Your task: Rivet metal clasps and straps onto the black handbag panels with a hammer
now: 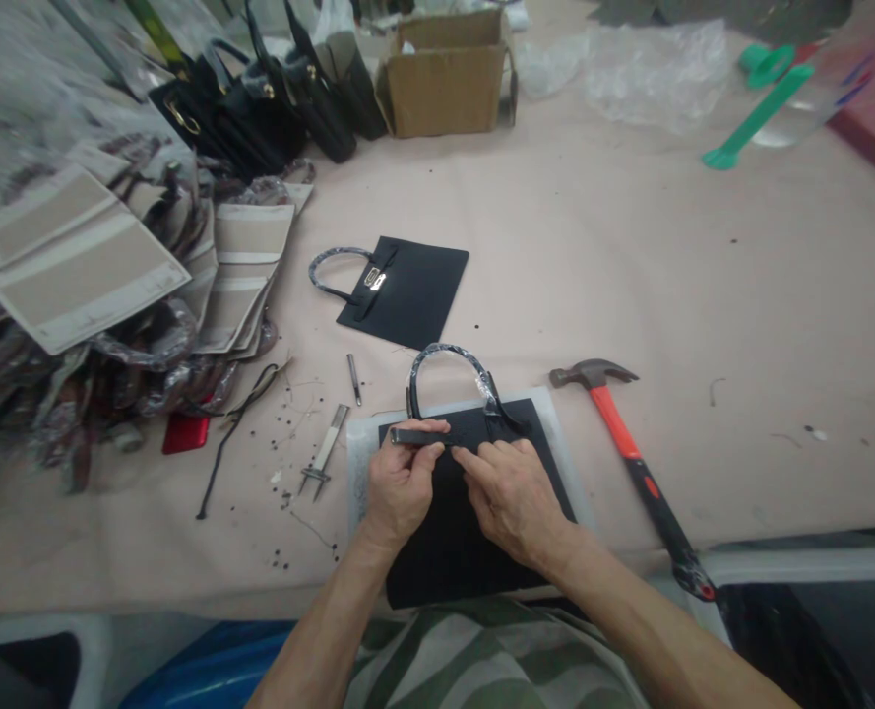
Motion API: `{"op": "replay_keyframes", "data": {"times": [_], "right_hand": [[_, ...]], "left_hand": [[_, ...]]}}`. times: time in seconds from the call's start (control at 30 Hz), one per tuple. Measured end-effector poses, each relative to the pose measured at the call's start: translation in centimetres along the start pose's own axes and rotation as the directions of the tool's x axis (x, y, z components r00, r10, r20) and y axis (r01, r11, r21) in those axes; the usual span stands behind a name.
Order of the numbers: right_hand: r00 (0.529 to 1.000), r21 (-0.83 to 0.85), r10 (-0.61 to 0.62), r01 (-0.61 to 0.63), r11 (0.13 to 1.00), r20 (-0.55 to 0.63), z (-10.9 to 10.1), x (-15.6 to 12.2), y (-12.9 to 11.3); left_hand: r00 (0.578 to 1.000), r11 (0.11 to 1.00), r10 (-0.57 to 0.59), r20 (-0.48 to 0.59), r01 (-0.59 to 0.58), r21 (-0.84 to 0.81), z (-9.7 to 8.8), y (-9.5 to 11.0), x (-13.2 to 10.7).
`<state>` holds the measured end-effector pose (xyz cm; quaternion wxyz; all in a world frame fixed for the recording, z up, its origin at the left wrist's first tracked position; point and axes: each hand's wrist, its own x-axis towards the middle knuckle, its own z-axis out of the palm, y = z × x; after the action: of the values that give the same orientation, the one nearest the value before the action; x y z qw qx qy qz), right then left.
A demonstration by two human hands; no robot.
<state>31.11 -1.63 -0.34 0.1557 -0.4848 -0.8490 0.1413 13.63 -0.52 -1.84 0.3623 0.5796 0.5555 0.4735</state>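
In front of me a black bag panel (448, 551) lies on a whitish slab (359, 463), its plastic-wrapped handle (448, 350) pointing away. A short black strap (414, 436) runs across the panel near its top edge. My left hand (400, 487) is closed on this strap between thumb and fingers. My right hand (515, 492) rests on the panel with curled fingers, its index fingertip and thumb at the strap's right end; the exact contact is partly hidden. Right of the slab lies a claw hammer (618, 433) with an orange and black handle.
A second black panel (418, 290) with a gold clasp lies farther back. Left are a metal pronged tool (325, 453), a small punch (354, 379), a black cord (219, 473), a red object (186, 433) and piled beige panels (90, 256). Behind stand black bags (311, 94) and a cardboard box (444, 89).
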Motion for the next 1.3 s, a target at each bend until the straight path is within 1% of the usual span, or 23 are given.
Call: {"op": "replay_keyframes", "data": {"times": [0.17, 0.47, 0.63, 0.8, 0.9, 1.0, 1.1, 1.2, 1.3], "right_hand": [[0.999, 0.018, -0.016, 0.017, 1.000, -0.033, 0.3, -0.6, 0.1], [0.998, 0.052, -0.005, 0.008, 0.999, -0.058, 0.5, -0.7, 0.2], [0.998, 0.051, -0.004, 0.007, 0.999, -0.065, 0.4, -0.8, 0.2], [0.998, 0.049, -0.005, 0.008, 0.999, -0.068, 0.3, -0.7, 0.2], [0.997, 0.044, 0.000, 0.003, 0.999, -0.074, 0.3, -0.8, 0.1], [0.997, 0.039, 0.002, 0.001, 0.999, -0.071, 0.3, -0.8, 0.1], [0.998, 0.035, 0.013, -0.011, 0.999, -0.068, 0.3, -0.8, 0.1], [0.997, 0.038, 0.016, -0.013, 0.999, -0.072, 0.3, -0.8, 0.1], [0.997, 0.045, 0.012, -0.008, 0.999, -0.077, 0.3, -0.8, 0.1]], "left_hand": [[0.996, 0.985, 0.085, 0.019, -0.087, 0.147, -0.1, 0.5, 0.1], [0.981, 0.958, 0.190, 0.039, -0.194, 0.213, 0.1, 0.4, -0.1], [0.956, 0.918, 0.290, 0.051, -0.293, 0.266, 0.3, 0.4, -0.1], [0.958, 0.893, 0.281, 0.051, -0.281, 0.352, 0.7, 0.7, -0.2], [0.957, 0.890, 0.291, 0.012, -0.276, 0.363, 1.1, 0.8, -0.5], [0.962, 0.891, 0.272, -0.030, -0.240, 0.385, 1.4, 0.9, -0.9], [0.964, 0.887, 0.262, -0.049, -0.221, 0.405, 1.4, 0.8, -1.1], [0.966, 0.888, 0.256, -0.037, -0.220, 0.404, 1.2, 0.7, -0.9], [0.967, 0.888, 0.256, 0.020, -0.243, 0.390, 0.9, 0.7, -0.3]]}}
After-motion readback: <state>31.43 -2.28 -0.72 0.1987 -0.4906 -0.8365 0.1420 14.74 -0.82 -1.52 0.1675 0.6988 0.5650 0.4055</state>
